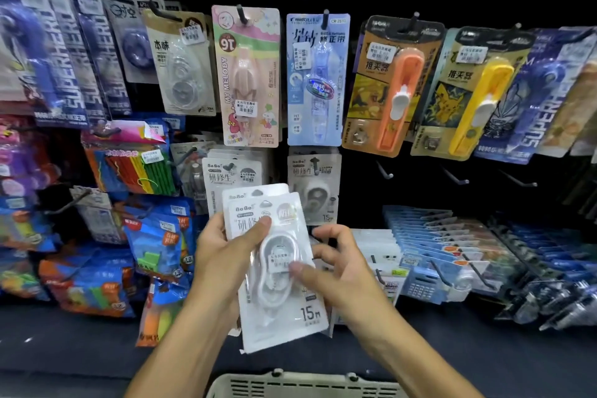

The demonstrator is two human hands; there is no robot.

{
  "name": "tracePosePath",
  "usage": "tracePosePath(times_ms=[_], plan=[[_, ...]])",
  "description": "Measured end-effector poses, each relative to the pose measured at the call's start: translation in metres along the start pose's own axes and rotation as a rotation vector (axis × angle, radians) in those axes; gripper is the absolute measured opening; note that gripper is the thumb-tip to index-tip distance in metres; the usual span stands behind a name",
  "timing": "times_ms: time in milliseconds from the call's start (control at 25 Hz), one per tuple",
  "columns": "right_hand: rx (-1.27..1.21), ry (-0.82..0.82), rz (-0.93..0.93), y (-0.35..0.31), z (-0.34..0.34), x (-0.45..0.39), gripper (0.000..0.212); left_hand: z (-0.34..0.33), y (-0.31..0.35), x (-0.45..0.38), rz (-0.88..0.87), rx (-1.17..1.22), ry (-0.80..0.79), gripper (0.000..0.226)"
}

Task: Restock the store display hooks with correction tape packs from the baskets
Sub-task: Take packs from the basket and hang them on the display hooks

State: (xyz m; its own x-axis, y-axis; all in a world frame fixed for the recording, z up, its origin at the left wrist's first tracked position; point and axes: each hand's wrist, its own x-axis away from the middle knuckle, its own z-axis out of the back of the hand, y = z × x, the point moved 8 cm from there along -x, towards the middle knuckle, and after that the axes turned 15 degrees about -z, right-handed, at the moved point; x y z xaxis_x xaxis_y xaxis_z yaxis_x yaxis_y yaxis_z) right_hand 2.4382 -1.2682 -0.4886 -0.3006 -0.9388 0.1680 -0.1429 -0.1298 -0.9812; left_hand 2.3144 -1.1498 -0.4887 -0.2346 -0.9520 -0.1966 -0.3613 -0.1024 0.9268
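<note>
While both hands gripped it, the small stack of white correction tape packs point(277, 268) stood nearly upright, its long axis running from the hang-hole end above the fingers down to the "15M" print below the wrists, leaning slightly so the top tipped to the left. The left hand point(223, 255) clasped the stack's left edge, thumb pressed across the printed front near the top. The right hand point(336, 271) held the right edge, thumb laid on the clear blister, fingers curled behind the cards and hidden there. How many packs made up the stack could not be told; at least two card tops showed.

Just above the left hand hung matching white packs point(231, 173) on a hook, partly covered by the stack. Above the right hand hung a grey pack point(315, 184) of the same brand. Further right of that hand, three bare hooks point(384, 171) jutted from the dark pegboard wall. Below both forearms, a pale plastic basket point(303, 384) was cut off by the frame edge, its contents unseen. Small price labels were too blurred to read.
</note>
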Motion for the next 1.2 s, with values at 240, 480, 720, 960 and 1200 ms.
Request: tracePosePath(times_ms=[240,480,720,960,1200], plan=[[-0.042,0.224,0.164,-0.008,0.013,0.002,0.045,-0.007,-0.009,0.006,0.150,0.107,-0.084,0.021],[0.131,0.415,0.234,-0.031,0.042,0.001,0.040,0.020,0.008,-0.007,0.034,0.075,0.075,0.013],[0.137,0.628,0.213,-0.016,0.048,0.018,0.032,0.026,0.020,-0.013,-0.035,0.038,0.126,0.015],[0.119,0.553,0.224,-0.022,0.041,0.010,0.028,0.028,0.017,-0.007,-0.031,0.002,0.129,0.016],[0.100,0.610,0.213,-0.017,0.044,0.013,0.029,0.027,0.022,-0.010,-0.050,-0.023,0.127,0.026]])
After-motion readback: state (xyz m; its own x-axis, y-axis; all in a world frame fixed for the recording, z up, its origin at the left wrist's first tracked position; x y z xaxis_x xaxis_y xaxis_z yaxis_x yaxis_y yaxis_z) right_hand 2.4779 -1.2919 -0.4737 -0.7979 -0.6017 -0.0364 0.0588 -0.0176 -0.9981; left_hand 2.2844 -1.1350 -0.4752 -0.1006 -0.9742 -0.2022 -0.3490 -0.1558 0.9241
